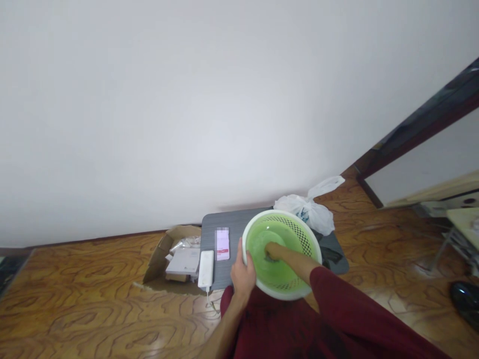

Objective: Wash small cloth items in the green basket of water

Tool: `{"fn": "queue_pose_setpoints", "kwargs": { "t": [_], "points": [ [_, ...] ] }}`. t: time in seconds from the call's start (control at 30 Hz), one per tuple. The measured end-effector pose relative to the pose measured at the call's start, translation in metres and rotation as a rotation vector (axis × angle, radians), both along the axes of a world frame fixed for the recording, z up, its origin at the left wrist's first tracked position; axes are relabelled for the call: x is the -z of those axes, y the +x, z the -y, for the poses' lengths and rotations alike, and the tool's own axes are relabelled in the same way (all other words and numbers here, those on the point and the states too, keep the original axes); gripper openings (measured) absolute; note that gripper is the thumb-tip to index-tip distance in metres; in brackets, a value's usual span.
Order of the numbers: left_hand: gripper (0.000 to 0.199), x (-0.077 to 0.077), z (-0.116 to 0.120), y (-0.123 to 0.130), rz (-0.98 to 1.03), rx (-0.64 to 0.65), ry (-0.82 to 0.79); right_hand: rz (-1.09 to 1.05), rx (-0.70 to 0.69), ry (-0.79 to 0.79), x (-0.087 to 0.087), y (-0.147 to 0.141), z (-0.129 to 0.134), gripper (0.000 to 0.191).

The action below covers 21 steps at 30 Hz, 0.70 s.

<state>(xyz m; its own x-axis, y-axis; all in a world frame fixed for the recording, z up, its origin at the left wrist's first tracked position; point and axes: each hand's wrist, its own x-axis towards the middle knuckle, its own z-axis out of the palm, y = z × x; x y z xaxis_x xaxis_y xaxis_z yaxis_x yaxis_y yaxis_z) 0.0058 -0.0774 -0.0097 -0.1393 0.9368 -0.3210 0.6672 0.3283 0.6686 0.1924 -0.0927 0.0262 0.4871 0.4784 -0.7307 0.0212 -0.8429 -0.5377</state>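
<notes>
A round green basket (245,248) with a white rim and perforated sides is tilted over the front of a small grey table (235,218). My left hand (243,271) grips its rim on the left side. Inside the basket, my right hand (275,251) reaches down to the green bottom, fingers curled; what they hold, if anything, is too small and blurred to make out. A phone (222,244) with a lit screen lies on the table left of the basket, and a white power bank (206,269) with a cable is at the table's left edge.
Behind the basket sits a tied white plastic bag (312,213). An open cardboard box (159,259) with packages stands on the wooden floor (93,299) at the left. The white wall (187,99) rises behind the table. A black shoe (465,298) is at the far right.
</notes>
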Motion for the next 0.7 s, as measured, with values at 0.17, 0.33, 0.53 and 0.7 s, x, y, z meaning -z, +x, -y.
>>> {"fn": "queue_pose_setpoints", "kwargs": {
  "t": [0.17,0.33,0.53,0.7],
  "points": [
    [0.057,-0.004,0.000,0.001,-0.036,0.010,0.007,-0.062,0.069,0.047,0.011,-0.002,-0.024,0.037],
    [0.059,-0.010,-0.001,0.001,-0.043,0.010,-0.031,-0.145,0.116,0.085,0.024,-0.001,-0.040,0.030],
    [0.058,-0.009,-0.002,0.003,0.007,0.001,-0.031,-0.188,0.132,0.058,0.024,0.003,-0.012,0.036],
    [0.057,-0.004,-0.001,0.003,0.018,-0.016,-0.013,-0.220,0.050,-0.015,0.020,-0.011,-0.001,0.032]
  ]
}}
